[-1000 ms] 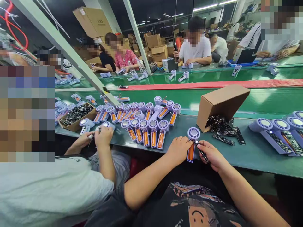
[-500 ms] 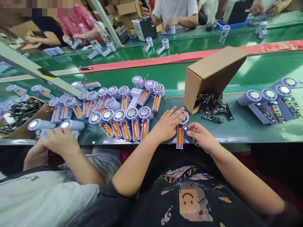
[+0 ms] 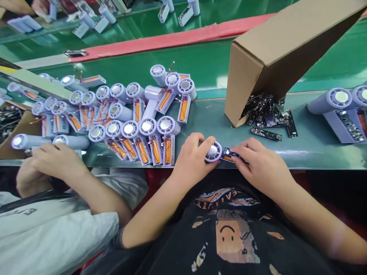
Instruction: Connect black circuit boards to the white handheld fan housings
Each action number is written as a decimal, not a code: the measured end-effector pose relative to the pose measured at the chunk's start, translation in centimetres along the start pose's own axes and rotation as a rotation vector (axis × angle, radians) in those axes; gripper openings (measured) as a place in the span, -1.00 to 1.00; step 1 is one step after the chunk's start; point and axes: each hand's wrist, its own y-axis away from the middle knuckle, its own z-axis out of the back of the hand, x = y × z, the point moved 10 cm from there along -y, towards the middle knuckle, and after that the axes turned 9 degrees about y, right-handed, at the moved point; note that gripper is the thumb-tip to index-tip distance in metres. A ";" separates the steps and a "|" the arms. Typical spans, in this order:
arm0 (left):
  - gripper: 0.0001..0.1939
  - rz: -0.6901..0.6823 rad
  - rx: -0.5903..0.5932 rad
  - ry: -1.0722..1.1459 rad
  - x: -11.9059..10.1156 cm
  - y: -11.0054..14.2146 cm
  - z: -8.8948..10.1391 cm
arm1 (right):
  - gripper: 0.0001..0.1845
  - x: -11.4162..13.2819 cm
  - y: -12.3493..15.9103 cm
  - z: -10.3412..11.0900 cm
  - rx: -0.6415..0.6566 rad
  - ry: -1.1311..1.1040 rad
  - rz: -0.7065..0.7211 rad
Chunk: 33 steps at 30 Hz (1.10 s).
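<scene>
My left hand [image 3: 189, 159] is wrapped around the round head of a lavender handheld fan [image 3: 213, 152], thumb and fingers on either side of its rim. The fan lies at the bench's front edge, its open handle pointing right and showing a strip of orange. In my right hand [image 3: 262, 165], a small black circuit board [image 3: 226, 151] is pinched over that handle. Whether the board sits inside the handle or only rests on it, I cannot tell, since my fingers cover most of it.
Several similar fans [image 3: 149, 126] with orange cells crowd the bench to the left. Behind my right hand a tipped cardboard box [image 3: 243, 82] spills circuit boards [image 3: 268, 114]. More fans [image 3: 334, 103] stand at the right. A co-worker's hands [image 3: 54, 164] work at far left.
The fan has turned from handle towards me to handle pointing right. My left hand has gone from lying flat over it to gripping its head. The board has moved onto the handle.
</scene>
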 end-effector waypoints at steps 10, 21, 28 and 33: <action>-0.50 -0.080 0.155 0.037 -0.8 0.0 -1.8 | -0.71 0.0 2.1 -1.2 -0.051 -0.075 0.172; -0.65 -0.293 -0.031 -0.080 -2.9 0.8 -0.5 | -0.74 -0.1 1.2 -1.1 -0.019 -0.141 0.188; -0.81 -0.369 0.090 -0.198 -4.5 0.7 -1.4 | -0.77 -0.7 2.7 -0.8 -0.089 -0.175 0.189; -0.73 -0.468 0.099 -0.129 -4.7 1.5 -1.6 | -0.76 -0.9 3.5 -1.2 -0.106 -0.188 0.126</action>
